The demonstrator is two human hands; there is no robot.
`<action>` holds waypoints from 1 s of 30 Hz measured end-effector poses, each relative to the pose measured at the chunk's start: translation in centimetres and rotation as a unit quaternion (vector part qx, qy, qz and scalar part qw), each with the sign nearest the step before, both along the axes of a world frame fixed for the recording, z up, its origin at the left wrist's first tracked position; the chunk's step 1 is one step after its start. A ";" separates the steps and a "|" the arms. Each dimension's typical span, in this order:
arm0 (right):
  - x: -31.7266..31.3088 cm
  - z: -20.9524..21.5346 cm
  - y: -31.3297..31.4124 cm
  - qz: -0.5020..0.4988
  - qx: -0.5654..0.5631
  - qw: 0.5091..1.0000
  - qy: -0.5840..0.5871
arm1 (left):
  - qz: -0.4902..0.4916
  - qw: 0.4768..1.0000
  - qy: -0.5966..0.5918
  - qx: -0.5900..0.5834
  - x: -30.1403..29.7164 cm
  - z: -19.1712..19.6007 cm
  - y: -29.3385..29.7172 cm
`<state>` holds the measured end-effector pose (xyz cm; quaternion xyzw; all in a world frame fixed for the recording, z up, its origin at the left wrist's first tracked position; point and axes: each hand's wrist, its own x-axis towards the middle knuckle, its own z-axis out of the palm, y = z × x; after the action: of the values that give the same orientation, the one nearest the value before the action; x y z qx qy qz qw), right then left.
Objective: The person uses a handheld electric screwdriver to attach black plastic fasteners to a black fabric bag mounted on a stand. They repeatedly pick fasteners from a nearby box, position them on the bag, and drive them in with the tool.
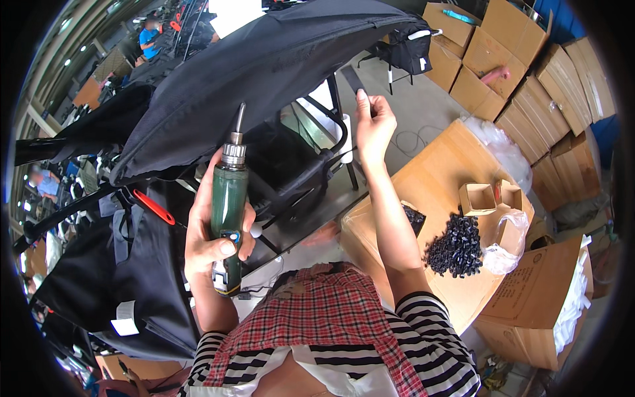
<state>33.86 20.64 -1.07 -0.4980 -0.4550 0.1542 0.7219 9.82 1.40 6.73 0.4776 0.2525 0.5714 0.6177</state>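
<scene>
A red-checked apron [304, 308] over a black-and-white striped top [433, 324] fills the foreground, worn by the person whose bare forearms reach up into view. The left hand [202, 248] is wrapped around a green power screwdriver [228, 198], its thumb laid across the lower part of the tool's body. The screwdriver stands in front of a large sheet of black fabric [264, 76], its metal bit pointing away from the person; whether the bit touches the cloth cannot be told. The right hand [376, 126] is raised with its fingers curled, the thumb tip at the end of a dark flat strip [352, 77]; whether it grips the strip is unclear. Between the hands, below the fabric, runs a curved black tube [344, 135]. To the left, a red handle [153, 207] lies by more black fabric [122, 278], which bears a white label [124, 319]. On the right, a large brown carton [423, 172] carries a heap of small black parts [455, 248], with small open boxes [477, 198] and a clear plastic bag [508, 255] beside it. More cardboard boxes [529, 116] stand beyond, and a person in blue [149, 41] is far off at upper left.
</scene>
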 end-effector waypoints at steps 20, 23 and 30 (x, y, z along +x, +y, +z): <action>-2.3 3.6 -1.3 0.000 0.121 0.990 -0.079 | -0.028 0.999 0.011 0.014 -0.9 -0.4 1.1; -5.0 3.9 -0.6 -0.044 0.205 0.969 -0.133 | -0.017 1.000 0.023 0.010 -0.6 -0.1 0.9; -6.0 4.1 0.6 -0.078 0.168 0.975 -0.121 | -0.015 0.999 0.026 0.012 -1.0 0.1 1.0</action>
<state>27.89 21.28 3.03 -0.4181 -0.5185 -0.0425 0.7447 8.86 2.43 6.86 0.5034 0.2547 0.5524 0.6137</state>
